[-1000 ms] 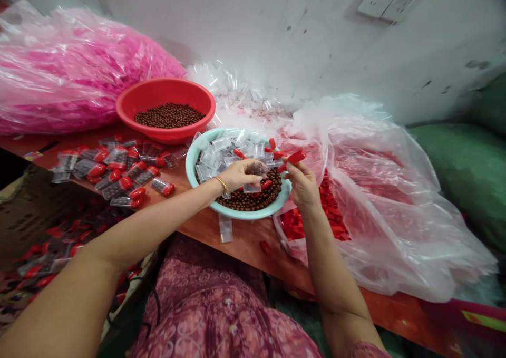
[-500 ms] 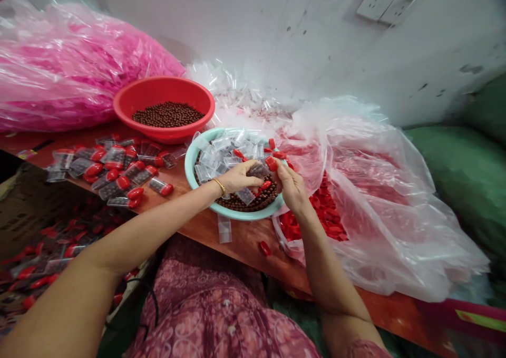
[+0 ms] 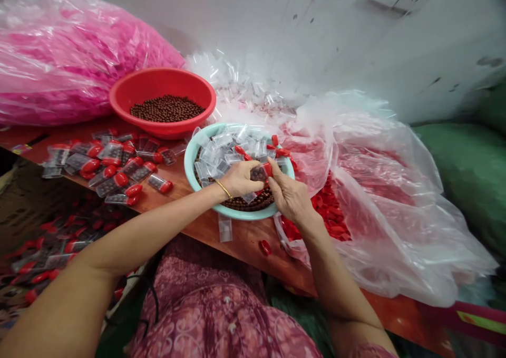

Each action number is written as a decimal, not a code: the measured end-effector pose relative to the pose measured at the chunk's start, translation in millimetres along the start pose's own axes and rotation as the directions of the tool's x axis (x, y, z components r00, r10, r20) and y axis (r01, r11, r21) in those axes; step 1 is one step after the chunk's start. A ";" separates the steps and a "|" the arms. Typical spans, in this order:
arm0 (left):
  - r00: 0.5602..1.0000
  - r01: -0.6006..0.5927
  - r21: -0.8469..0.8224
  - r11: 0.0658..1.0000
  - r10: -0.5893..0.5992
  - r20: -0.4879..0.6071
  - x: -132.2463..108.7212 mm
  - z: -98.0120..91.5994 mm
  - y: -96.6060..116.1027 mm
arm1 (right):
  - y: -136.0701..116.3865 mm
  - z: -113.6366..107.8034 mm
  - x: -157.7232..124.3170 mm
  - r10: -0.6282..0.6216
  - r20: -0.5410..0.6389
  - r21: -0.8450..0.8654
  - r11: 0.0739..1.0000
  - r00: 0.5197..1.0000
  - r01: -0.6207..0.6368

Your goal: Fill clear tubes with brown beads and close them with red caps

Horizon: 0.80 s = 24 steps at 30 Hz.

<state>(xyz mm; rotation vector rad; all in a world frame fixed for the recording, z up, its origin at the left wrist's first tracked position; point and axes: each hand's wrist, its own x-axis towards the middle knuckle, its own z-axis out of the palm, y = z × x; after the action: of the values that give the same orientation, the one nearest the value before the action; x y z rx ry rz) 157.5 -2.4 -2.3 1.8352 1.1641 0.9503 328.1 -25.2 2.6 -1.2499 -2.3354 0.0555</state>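
Fingers (image 3: 252,165) of the left hand (image 3: 237,180) grip a filled tube (image 3: 258,173) above the blue bowl (image 3: 191,169), while those of the right hand (image 3: 291,193) close on its red cap (image 3: 268,169). Capped tubes (image 3: 114,183) lie by the front edge of the table (image 3: 245,238), leftward; a red bowl (image 3: 162,77) of brown balls (image 3: 168,109) sits toward the back edge.
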 end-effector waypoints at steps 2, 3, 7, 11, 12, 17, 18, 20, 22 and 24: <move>1.000 0.014 0.004 1.000 -0.014 0.009 0.1 -0.4 1.0 | 0.0 1.2 -0.7 -0.034 0.019 -0.005 0.999 0.999 0.034; 1.000 0.018 0.002 1.000 -0.018 0.013 0.3 -0.5 1.1 | 0.1 1.9 -0.7 -0.035 0.028 0.001 0.999 0.999 0.035; 1.000 0.023 -0.025 0.999 -0.023 0.017 0.5 0.6 0.6 | 2.5 -0.3 2.8 0.027 0.026 0.112 0.993 0.999 -0.030; 0.987 0.049 -0.108 0.993 -0.032 0.157 -1.1 2.4 3.6 | 5.4 -5.6 18.1 0.180 -0.091 0.346 0.928 0.980 -0.138; 0.978 0.041 -0.094 0.995 -0.021 0.208 -1.8 2.5 5.0 | 5.2 -4.4 23.5 0.247 -0.120 0.414 0.893 0.962 -0.177; 0.952 -0.044 0.082 0.996 0.017 0.306 -4.9 0.1 8.5 | -1.8 17.2 47.3 0.403 0.080 0.715 0.614 0.912 -0.334; 0.950 -0.060 0.109 0.992 0.023 0.311 -5.1 -0.4 8.1 | -3.6 20.9 49.4 0.381 0.129 0.732 0.586 0.916 -0.347; 0.947 -0.103 0.173 0.980 0.043 0.318 -5.2 -0.9 6.5 | -6.9 24.3 50.7 0.323 0.185 0.725 0.593 0.928 -0.351; 0.944 -0.154 0.247 0.957 0.068 0.323 -5.1 -0.4 4.4 | -9.6 23.1 49.5 0.244 0.201 0.681 0.661 0.949 -0.314; 0.942 -0.188 0.316 0.930 0.080 0.325 -5.4 0.7 3.0 | -11.4 21.0 47.9 0.155 0.190 0.635 0.734 0.970 -0.242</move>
<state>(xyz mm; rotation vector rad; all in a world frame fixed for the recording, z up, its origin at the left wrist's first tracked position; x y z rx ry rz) 157.5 -8.4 -1.1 2.2739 1.0651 0.5232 288.0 10.0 6.1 -1.1244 -1.9705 0.9714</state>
